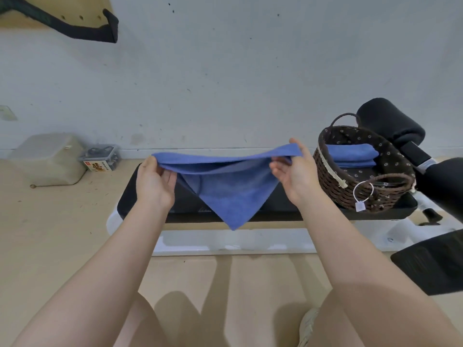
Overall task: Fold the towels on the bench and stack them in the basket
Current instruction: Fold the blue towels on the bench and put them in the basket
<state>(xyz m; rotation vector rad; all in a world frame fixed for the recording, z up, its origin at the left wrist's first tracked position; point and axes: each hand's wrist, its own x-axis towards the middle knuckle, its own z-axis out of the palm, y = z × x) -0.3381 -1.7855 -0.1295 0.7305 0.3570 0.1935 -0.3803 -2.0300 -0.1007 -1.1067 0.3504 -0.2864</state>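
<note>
A blue towel (225, 194) is held up in the air between the two hands, just above the black desk (275, 209). One top corner is pinched by the left hand (155, 181). The other top corner is pinched by the right hand (295, 171), thumb on top. The towel is soft and floppy. Its top edge is pulled out straight, and two layers can be seen there, so it seems to be folded once already. The rest hangs down to a point between the hands.

To the right of the right hand, a brown woven basket (333, 181) is set on the desk. A stack of folded blue towels (350, 154) is already laid inside it, so part of the job looks done. The held towel is not yet folded small, and it is not yet put in the basket. No other loose towels are seen on the desk.
</note>
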